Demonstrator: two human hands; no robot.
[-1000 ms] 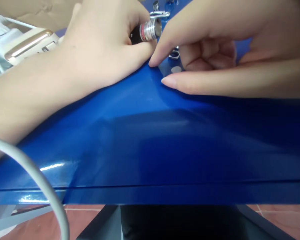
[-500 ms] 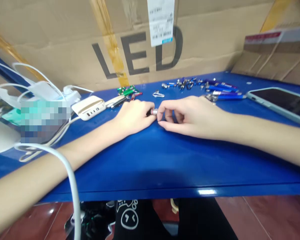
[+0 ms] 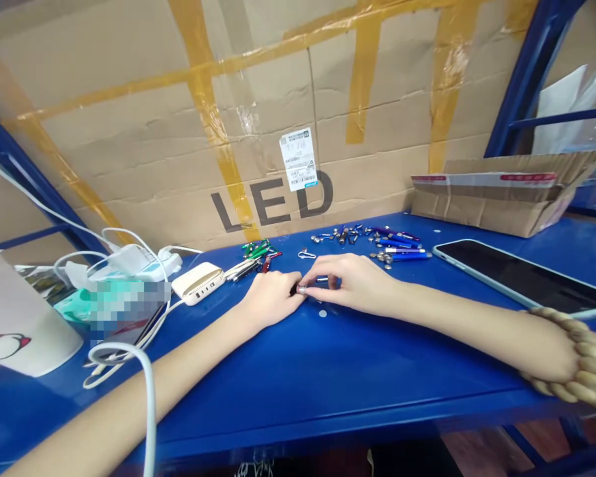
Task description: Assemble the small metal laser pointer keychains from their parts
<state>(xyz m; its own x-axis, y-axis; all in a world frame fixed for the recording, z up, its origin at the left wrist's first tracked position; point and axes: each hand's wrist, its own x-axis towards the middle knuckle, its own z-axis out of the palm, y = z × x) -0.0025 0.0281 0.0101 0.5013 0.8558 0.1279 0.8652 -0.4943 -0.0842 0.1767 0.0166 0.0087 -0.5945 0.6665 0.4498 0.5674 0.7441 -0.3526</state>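
Observation:
My left hand (image 3: pixel 273 299) rests on the blue tabletop, its fingers closed around a small red-and-silver cylinder (image 3: pixel 302 289) with one end sticking out between thumb and forefinger. At that end, the thumb and forefinger of my right hand (image 3: pixel 350 285) are closed in a pinch. Most of the cylinder is hidden by my fingers. Under the right palm lies a small shiny tube (image 3: pixel 322 279), partly covered. A small round silver disc (image 3: pixel 322 313) lies just in front of it. Behind the hands is a silver carabiner clip (image 3: pixel 306 254).
Blue metal tubes (image 3: pixel 402 244) and clips lie at the back right, green clips (image 3: pixel 257 248) at the back left. A phone (image 3: pixel 521 275) and an open cardboard box (image 3: pixel 487 195) stand right. A power bank (image 3: pixel 198 283), cables and a paper cup (image 3: pixel 24 318) occupy the left.
The camera view has tilted up, showing more of the large carton. My right fingertips have closed in on the cylinder's end. The tube and disc under the right hand now show.

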